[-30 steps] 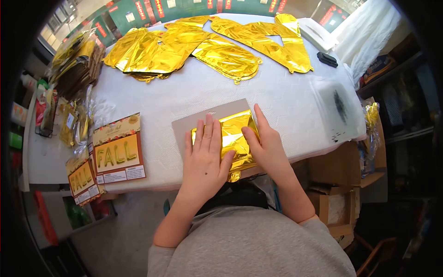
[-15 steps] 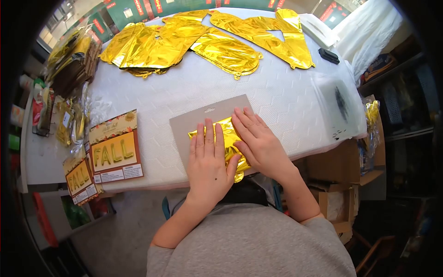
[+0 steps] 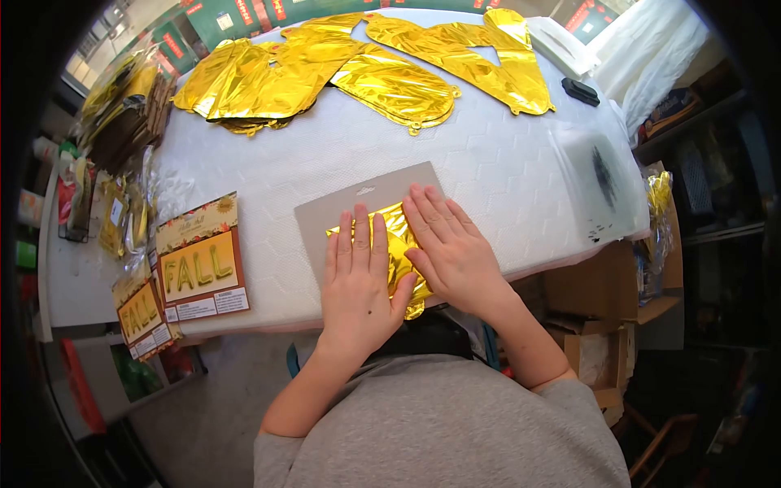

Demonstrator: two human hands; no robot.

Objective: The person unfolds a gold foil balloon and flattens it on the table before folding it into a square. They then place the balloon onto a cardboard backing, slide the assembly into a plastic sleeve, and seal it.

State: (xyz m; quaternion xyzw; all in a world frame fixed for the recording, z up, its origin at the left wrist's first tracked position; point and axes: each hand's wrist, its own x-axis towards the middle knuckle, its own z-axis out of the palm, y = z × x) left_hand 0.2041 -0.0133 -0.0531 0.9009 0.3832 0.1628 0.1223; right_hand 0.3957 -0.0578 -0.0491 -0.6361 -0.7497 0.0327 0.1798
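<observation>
A folded gold foil balloon [image 3: 398,254] lies on a grey backing card [image 3: 321,210] that has a hanger slot at its far edge. My left hand [image 3: 358,276] rests flat on the balloon's left part, fingers stretched out. Flat on its right part, overlapping the card's edge, is my right hand [image 3: 455,248], also with straight fingers. Both palms hide much of the foil. Left of the card, a printed FALL card [image 3: 203,256] lies face up, with another FALL card [image 3: 140,313] partly over the table's edge.
Large flat gold foil letter balloons [image 3: 268,81] lie along the far side of the white-covered table [image 3: 268,163]. At the right are a black clip-like object [image 3: 579,91] and clear plastic bags [image 3: 598,183]. Packed bags [image 3: 122,106] stack at the left; cardboard boxes [image 3: 598,358] stand below right.
My left hand has shifted slightly left on the foil, and my right hand's fingers lie slightly further up. The whole view has moved a little; the balloon stays on the card.
</observation>
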